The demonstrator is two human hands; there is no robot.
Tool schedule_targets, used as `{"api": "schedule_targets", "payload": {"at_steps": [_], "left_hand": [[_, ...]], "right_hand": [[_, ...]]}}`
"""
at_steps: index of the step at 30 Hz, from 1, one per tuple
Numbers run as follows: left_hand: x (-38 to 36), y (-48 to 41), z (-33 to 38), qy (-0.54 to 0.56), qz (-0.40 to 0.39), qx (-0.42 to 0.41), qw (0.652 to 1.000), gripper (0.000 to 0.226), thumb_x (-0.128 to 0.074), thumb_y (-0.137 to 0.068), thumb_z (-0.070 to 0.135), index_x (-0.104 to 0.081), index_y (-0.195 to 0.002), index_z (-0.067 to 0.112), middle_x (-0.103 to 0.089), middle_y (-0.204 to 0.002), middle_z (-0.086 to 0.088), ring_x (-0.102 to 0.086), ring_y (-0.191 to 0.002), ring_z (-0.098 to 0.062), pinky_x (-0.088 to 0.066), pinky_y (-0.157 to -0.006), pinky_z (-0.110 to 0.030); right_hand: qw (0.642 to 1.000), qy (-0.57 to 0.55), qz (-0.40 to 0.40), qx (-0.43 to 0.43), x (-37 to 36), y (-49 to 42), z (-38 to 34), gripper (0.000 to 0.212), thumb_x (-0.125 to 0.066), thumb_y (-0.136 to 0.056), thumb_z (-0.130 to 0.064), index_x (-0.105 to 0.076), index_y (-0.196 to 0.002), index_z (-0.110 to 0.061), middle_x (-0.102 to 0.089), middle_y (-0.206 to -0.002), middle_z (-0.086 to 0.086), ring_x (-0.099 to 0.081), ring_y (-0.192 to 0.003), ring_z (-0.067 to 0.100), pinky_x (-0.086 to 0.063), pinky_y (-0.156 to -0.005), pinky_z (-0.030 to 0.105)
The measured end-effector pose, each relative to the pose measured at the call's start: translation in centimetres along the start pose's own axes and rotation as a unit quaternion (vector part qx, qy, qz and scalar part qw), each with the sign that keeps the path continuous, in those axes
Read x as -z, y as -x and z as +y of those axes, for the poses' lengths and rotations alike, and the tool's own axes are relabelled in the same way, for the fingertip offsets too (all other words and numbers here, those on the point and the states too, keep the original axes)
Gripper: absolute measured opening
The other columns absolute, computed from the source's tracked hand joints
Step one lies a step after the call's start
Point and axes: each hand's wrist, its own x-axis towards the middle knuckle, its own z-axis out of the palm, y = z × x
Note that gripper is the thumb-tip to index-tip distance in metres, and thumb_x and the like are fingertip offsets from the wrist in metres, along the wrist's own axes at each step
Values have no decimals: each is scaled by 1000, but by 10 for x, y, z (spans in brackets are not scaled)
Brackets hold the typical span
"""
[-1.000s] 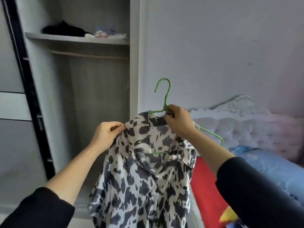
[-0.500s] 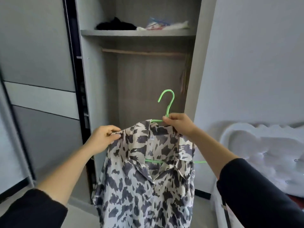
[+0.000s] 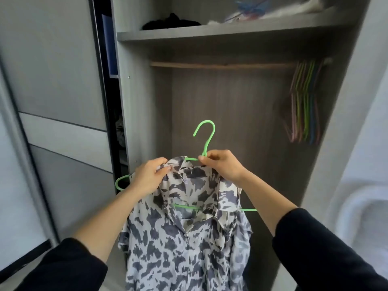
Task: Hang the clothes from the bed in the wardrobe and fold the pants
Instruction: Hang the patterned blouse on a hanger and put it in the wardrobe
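Right hand (raised) pinches hanger.

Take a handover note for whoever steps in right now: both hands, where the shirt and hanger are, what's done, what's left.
Left hand pinches the patterned shirt by its collar; right hand grips the green hanger below its hook.
Shirt is held before the open wardrobe, below the rail; hanger's left end pokes out.
Done: shirt partly on hanger. Left: seat that shoulder, hook onto rail, fold pants (not in view).
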Motion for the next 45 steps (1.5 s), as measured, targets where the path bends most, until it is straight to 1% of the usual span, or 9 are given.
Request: {"api": "schedule_targets", "payload": {"at_steps": [7, 11, 14, 18, 22, 29, 34, 41, 45], "left_hand": [[4, -92, -62, 37, -30, -9, 999, 11, -59, -94, 28, -66, -93, 21, -66, -82, 7, -60, -78, -14, -46, -72, -34], [2, -146, -88, 72, -50, -19, 996, 12, -62, -92, 31, -67, -95, 20, -68, -87, 6, -64, -85, -17, -49, -79, -37], [-4, -183, -97, 89, -53, -46, 994, 12, -63, -91, 32, -68, -95, 22, -67, -82, 10, -63, -83, -16, -49, -77, -37], [-13, -235, -105, 63, -30, -75, 995, 12, -62, -90, 39, -71, -95, 32, -69, -77, 12, -62, -78, -12, -46, -72, -30], [-17, -293, -107, 129, -15, -89, 988, 31, -64, -91, 28, -68, -119, 16, -68, -118, 0, -62, -112, -14, -48, -98, -36], [-8, -382, -107, 101, -37, -137, 985, 30, -57, -94, 37, -68, -119, 25, -69, -116, 7, -61, -113, -15, -47, -97, -41], [23, -445, -107, 93, 78, -168, 978, 34, -52, -95, 32, -59, -129, 29, -62, -121, 5, -56, -114, -17, -43, -102, -41], [87, -543, -101, -80, 190, -141, 968, 53, -43, -98, 24, -30, -149, 14, -22, -157, -7, -20, -143, -30, -17, -118, -43], [111, -574, -114, -118, 169, -146, 968, 48, -36, -100, 22, -34, -147, 12, -28, -156, -9, -23, -143, -28, -20, -117, -36]], "right_hand": [[972, 232, 2, -48, -7, -80, 52, 10, -65, -90, -20, -70, -87, -12, -58, -68, 5, -45, -62, 16, -37, -60, 28], [990, 128, 52, -33, -26, -130, 40, 16, -71, -85, -21, -72, -98, -13, -66, -83, 2, -56, -73, 14, -45, -71, 29], [994, 53, 100, -12, -34, -168, 20, 30, -69, -88, -28, -70, -82, 2, -66, -73, 10, -55, -66, 17, -47, -68, 34], [988, 104, 112, -29, -28, -216, 6, 34, -68, -88, -33, -70, -71, -4, -72, -73, 10, -54, -55, 4, -45, -63, 24], [982, 133, 132, -35, -15, -268, -5, 36, -69, -86, -41, -73, -76, -6, -67, -62, 1, -39, -37, 0, -33, -47, 15], [978, 180, 102, -22, 5, -353, -23, 36, -68, -85, -43, -70, -64, -14, -63, -55, -9, -47, -50, 5, -38, -57, 20], [977, 179, 117, 4, 14, -406, -51, 36, -61, -93, -35, -63, -65, -12, -54, -39, -14, -46, -37, -3, -35, -45, 10], [945, 188, 267, 12, 10, -483, -86, 26, -52, -98, -30, -59, -102, -6, -60, -85, 5, -50, -66, 12, -33, -50, 23], [939, 195, 282, -14, -9, -526, -90, 22, -47, -100, -22, -56, -109, -4, -59, -97, 11, -53, -80, 20, -40, -67, 29]]}}
